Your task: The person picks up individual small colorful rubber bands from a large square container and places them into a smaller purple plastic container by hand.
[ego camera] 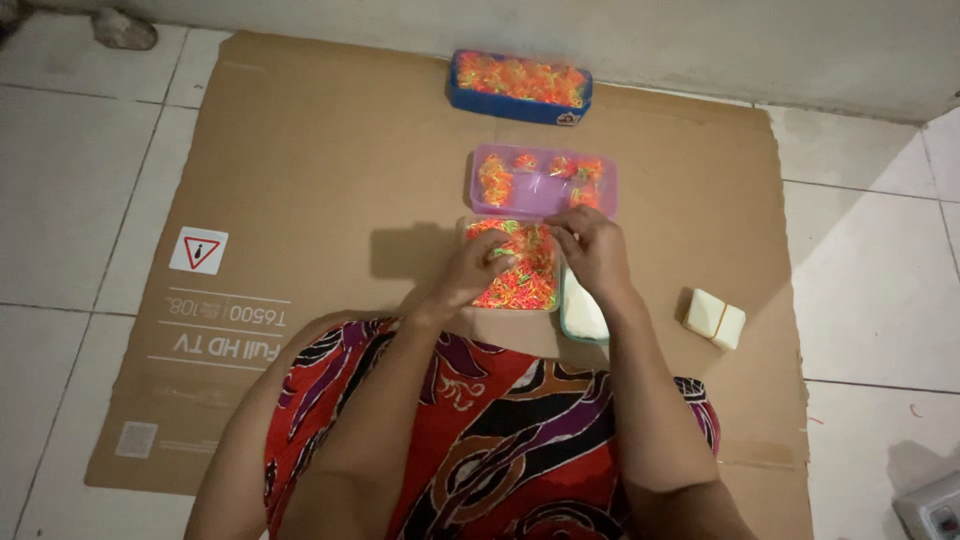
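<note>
A clear tray (pixel 545 300) full of small neon orange, yellow and green rubber bands (pixel 525 285) lies on the cardboard in front of me. My left hand (pixel 478 268) rests on the bands at the tray's left side, fingers curled into the pile. My right hand (pixel 592 245) hovers over the tray's upper right corner with fingertips pinched together, seemingly on a few bands, though the bands there are too small to make out. Just beyond sits a purple box (pixel 540 196) holding several small bunches of the same bands.
A blue box (pixel 520 103) filled with bands stands near the wall. A pale green lid (pixel 580 315) lies beside my right forearm, a bundle of white packets (pixel 715 318) to the right. The flattened cardboard sheet (pixel 300 200) covers white floor tiles. A grey object (pixel 930 508) sits bottom right.
</note>
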